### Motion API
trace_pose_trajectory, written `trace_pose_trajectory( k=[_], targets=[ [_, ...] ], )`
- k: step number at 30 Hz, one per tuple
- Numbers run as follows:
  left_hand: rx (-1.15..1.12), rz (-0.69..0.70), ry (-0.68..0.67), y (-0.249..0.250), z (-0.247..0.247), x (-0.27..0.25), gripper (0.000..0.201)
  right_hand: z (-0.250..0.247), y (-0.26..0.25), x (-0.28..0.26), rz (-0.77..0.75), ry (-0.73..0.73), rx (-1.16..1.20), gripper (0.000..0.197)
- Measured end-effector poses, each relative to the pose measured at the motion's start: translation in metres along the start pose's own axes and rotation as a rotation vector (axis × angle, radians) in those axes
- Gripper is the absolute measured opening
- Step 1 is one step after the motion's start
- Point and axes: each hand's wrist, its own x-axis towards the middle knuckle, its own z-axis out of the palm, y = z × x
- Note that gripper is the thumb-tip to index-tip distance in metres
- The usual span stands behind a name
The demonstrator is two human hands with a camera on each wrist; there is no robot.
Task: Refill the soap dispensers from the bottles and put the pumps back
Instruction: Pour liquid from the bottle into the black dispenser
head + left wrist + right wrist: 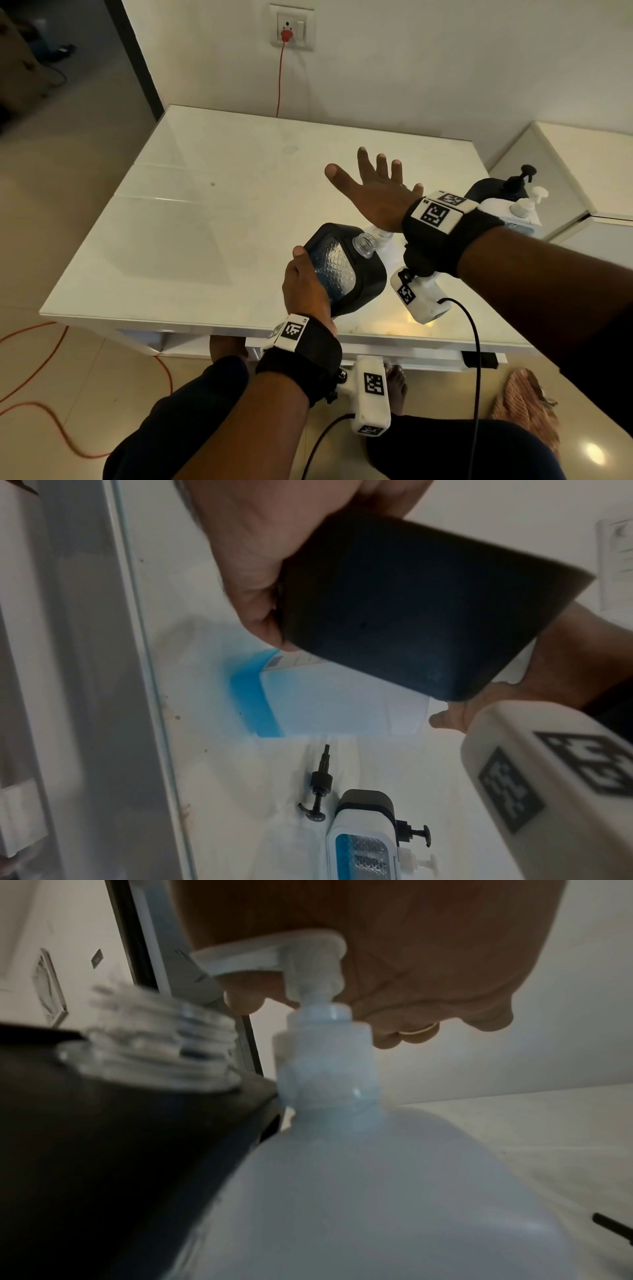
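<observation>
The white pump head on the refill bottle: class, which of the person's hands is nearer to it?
Right. The right hand presses its palm flat on the white pump head; the left hand grips the black dispenser beside the bottle.

i count three soap dispensers: one open black dispenser [346, 274], one capped black dispenser [481, 190], one white dispenser [496, 208]. one refill bottle [342, 1191]. four pumps: loose black pump [320, 785], fitted black pump [522, 174], white dispenser pump [538, 193], bottle pump [308, 969]. one table [205, 205].
</observation>
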Motion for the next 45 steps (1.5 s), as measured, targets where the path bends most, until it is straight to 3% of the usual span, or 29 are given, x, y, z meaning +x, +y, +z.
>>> trace_pose_trajectory(
  k=[3, 6, 10, 14, 25, 30, 39, 45],
  targets=[
    [0.000, 0.007, -0.003, -0.0001, -0.0001, 0.0000, 0.043, -0.0024, -0.0036, -0.0015, -0.006, -0.014, 0.025, 0.099],
    [-0.003, -0.008, -0.016, 0.0004, 0.0010, 0.0003, 0.052, -0.0005, 0.0004, -0.0015, -0.006, -0.005, 0.035, 0.100],
    [-0.024, 0.000, -0.011, -0.0022, 0.0004, 0.0034, 0.038, 0.0028, 0.0058, -0.0008, 0.002, -0.008, 0.015, 0.104],
    [-0.003, -0.002, -0.003, -0.0003, -0.0002, 0.0028, 0.047, 0.0024, 0.0017, -0.0018, -0.004, -0.036, 0.049, 0.101],
    [-0.001, 0.025, -0.007, -0.0015, -0.0012, 0.0036, 0.042, 0.0040, 0.0030, -0.0029, -0.010, -0.008, 0.014, 0.103],
    [-0.009, 0.026, -0.015, -0.0018, -0.0020, 0.0033, 0.067, 0.0027, 0.0009, -0.0035, -0.009, -0.027, 0.023, 0.101],
    [-0.004, 0.018, -0.006, -0.0009, -0.0012, 0.0018, 0.055, 0.0030, 0.0009, -0.0018, -0.022, -0.012, 0.012, 0.102],
    [-0.002, 0.028, -0.004, -0.0011, -0.0019, 0.0035, 0.064, 0.0034, 0.0028, -0.0011, -0.025, -0.011, -0.004, 0.103]
  ],
)
